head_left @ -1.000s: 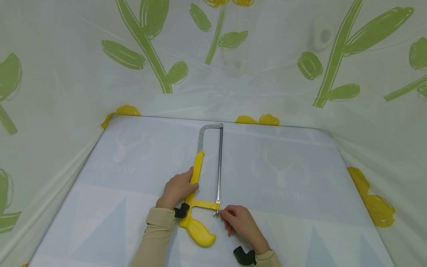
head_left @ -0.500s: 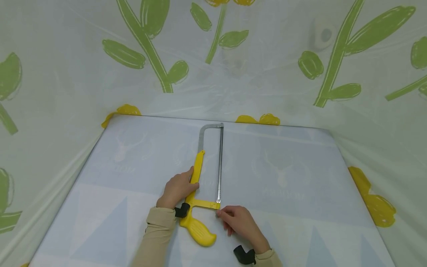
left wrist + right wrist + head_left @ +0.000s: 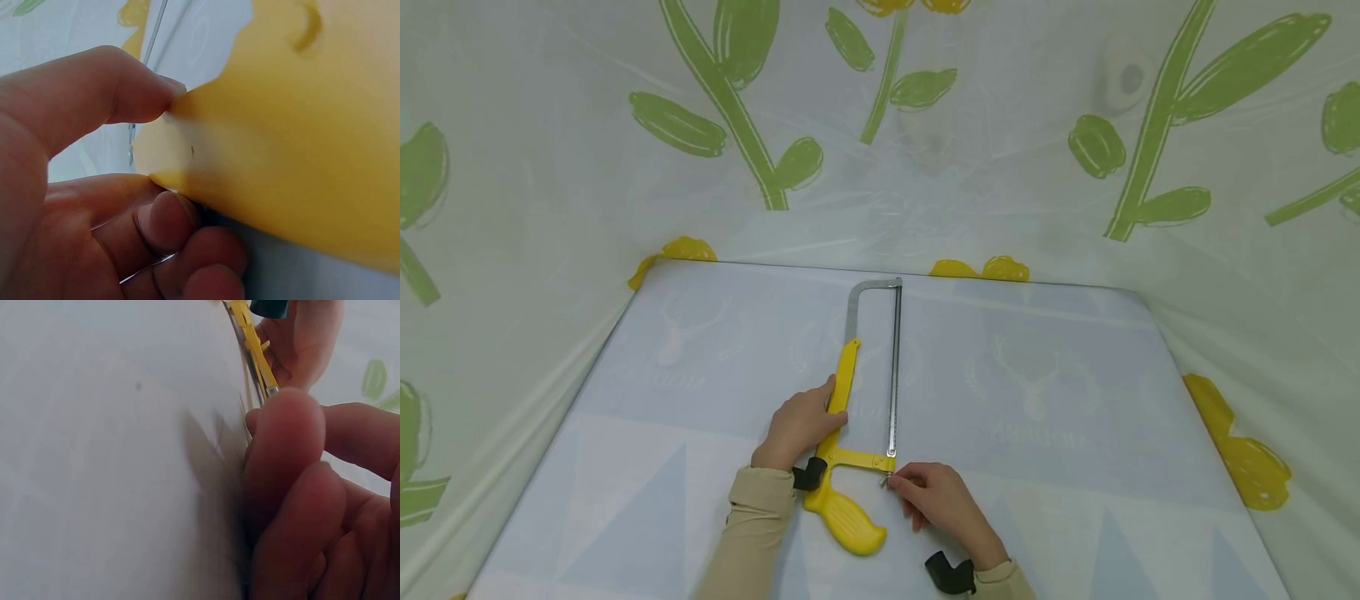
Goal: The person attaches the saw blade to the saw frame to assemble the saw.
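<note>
Hacksaw: lying in front of you on the pale desk, its bent silver end near the far edge.
Your left grip: pinching the yellow frame between thumb and fingers, just beyond the crosspiece.
Your right grip: thumb and forefinger pinching the small wing nut; your fingertips partly cover it.
Blade: stretched along the side toward your right, its near end at the crosspiece.
Handle: yellow, pointing back toward you, between your two wrists.
Backdrop: a white sheet printed with green leaves and yellow flowers, hanging beyond the desk.
</note>
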Demonstrator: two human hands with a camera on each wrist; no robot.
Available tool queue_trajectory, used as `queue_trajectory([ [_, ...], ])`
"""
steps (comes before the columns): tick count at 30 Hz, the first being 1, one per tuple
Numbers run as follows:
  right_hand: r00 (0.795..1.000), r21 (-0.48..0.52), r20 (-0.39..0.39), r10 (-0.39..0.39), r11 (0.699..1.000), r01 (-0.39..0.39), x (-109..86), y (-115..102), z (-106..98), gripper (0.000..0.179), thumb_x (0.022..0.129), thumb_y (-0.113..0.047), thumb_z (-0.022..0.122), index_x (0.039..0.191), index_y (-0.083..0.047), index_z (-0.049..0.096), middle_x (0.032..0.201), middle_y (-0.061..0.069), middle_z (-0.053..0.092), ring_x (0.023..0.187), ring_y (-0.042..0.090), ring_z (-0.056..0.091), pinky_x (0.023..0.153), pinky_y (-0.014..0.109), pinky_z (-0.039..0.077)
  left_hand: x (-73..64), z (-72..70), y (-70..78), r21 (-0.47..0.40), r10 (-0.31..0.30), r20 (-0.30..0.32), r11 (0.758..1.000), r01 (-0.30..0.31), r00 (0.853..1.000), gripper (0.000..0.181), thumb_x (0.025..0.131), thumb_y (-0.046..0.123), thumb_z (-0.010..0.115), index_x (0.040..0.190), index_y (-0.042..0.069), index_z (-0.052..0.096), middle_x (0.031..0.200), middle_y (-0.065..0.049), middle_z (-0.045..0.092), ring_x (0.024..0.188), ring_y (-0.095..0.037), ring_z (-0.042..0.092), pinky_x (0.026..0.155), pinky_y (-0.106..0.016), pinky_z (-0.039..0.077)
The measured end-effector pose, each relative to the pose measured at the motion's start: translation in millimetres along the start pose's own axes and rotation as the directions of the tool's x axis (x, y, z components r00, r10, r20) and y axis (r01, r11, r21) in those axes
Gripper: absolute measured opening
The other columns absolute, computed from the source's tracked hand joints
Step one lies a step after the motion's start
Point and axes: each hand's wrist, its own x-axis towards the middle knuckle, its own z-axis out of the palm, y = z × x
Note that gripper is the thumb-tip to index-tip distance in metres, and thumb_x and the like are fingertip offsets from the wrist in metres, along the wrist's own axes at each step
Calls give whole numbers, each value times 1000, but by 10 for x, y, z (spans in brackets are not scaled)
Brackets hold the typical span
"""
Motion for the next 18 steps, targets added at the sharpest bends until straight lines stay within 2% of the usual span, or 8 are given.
queue_trajectory([
  [7, 1000, 38, -11, 9, 999, -8, -14, -1, -9, 27, 86, -42, 53, 83, -17, 63, 53, 0, 53, 41, 19, 52, 41, 31, 42, 2, 10, -1, 8, 6, 0, 1000, -6, 1000, 70, 79, 35, 58, 140, 15, 30, 59, -2, 47, 52, -16, 41, 47, -29, 33],
  [18, 999, 81, -45, 19, 997, -15, -9, 7, -17, 28, 84, -41, 57, 84, -13, 57, 51, 1, 53, 38, 19, 51, 39, 33, 42, 0, 0, 9, 10, -3, 4, 1000, 3, 1000, 71, 79, 35, 58, 141, 15, 30, 61, -2, 48, 52, -16, 42, 48, -29, 33],
])
